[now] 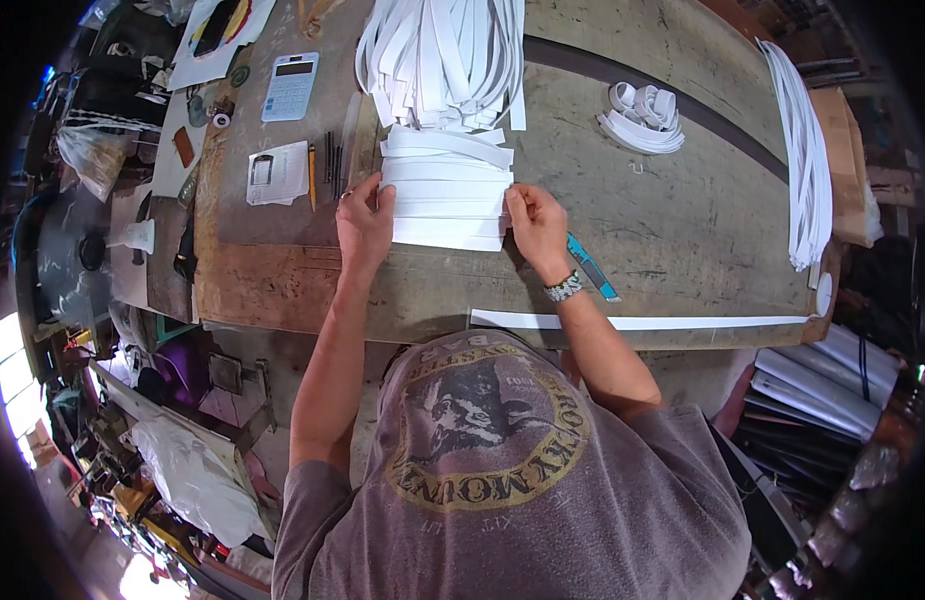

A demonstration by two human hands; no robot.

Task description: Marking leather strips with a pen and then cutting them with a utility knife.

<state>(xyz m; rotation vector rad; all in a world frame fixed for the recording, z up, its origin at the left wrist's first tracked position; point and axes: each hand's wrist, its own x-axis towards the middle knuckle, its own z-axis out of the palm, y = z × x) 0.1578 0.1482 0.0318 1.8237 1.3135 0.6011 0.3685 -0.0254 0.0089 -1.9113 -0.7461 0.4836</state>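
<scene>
1. Grip of the left hand: thumb and fingers curl at the left edge of a layered row of flat, glossy white strips; whether they pinch it, I cannot tell.
2. Grip of the right hand: thumb and forefinger sit close together at the row's right edge; whether a strip is clamped between them, I cannot tell.
3. Both forearms reach forward, the hands on opposite sides of the row.
4. On the worn, grey-brown desk, the row lies just nearer the person than a loose bundle of long white strips.
5. One turquoise-and-black utility knife lies beside the right wrist.
</scene>
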